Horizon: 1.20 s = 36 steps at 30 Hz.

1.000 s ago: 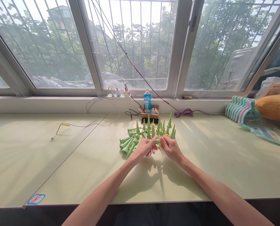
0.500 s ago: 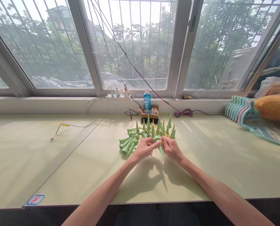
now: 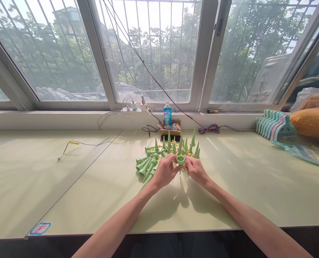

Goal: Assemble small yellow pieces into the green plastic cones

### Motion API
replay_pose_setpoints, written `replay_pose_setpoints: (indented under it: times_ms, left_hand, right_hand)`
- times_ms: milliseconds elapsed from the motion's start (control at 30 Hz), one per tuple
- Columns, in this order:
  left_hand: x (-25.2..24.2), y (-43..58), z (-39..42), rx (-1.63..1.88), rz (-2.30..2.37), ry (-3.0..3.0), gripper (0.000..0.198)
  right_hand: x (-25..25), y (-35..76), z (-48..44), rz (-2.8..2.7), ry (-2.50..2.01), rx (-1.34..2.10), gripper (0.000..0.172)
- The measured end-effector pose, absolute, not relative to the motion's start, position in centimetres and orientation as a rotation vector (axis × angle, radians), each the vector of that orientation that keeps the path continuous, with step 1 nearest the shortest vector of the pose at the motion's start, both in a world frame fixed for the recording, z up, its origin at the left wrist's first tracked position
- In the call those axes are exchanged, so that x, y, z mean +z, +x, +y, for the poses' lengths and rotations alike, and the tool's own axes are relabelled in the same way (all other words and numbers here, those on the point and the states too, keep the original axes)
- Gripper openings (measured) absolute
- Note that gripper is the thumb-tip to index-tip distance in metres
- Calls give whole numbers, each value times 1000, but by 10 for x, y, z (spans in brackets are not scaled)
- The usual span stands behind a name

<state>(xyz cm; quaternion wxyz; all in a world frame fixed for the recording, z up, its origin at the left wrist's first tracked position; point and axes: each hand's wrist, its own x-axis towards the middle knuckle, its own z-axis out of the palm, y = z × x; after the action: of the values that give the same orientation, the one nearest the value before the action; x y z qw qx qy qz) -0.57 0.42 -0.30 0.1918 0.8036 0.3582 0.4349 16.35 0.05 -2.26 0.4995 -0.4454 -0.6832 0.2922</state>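
Note:
Between thumb and fingers, my left hand [image 3: 164,172] grips a green plastic watering spike [image 3: 180,161], its round hollow end facing me and its point downward. My right hand [image 3: 196,172] is closed in a pinch right beside the spike's rim; what its fingertips hold is hidden. Several more green spikes [image 3: 149,165] lie in a heap left of and behind my hands. Others stand point up, such as one tall spike [image 3: 193,139]. Small yellow pieces [image 3: 191,154] are scattered among them.
Behind the heap are a dark phone [image 3: 170,138], a small cardboard box [image 3: 178,128] and a blue bottle [image 3: 167,115]. Cables [image 3: 213,128] lie along the sill. Pastel dustpan-like items [image 3: 284,129] stand at right. A thin cable [image 3: 89,144] crosses the left side.
The spike in my left hand has turned: its hollow end now faces me, and its point no longer slants toward the lower right. My right hand stays close beside it.

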Motion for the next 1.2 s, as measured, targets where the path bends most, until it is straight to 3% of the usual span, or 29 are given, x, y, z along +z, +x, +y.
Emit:
replay_pose_setpoints:
  times_ms: [300,567,833,1200]
  left_hand:
    - [-2,-7,5,1197,1143,2293,25]
    - [5,-5,5,1015,1134,1973,30]
    - [15,-7,7,751,1022,1349,69]
    - [8,-11,10,719,922,1391,58]
  right_hand:
    - [-20,162,-2,-1630,-1083,698,50]
    - [-17,164,-5,-1607,-1091,601,47]
    - [-19,164,-2,-1742,-1040,552,43]
    - [-20,163,-4,-1807,-1044,529,44]
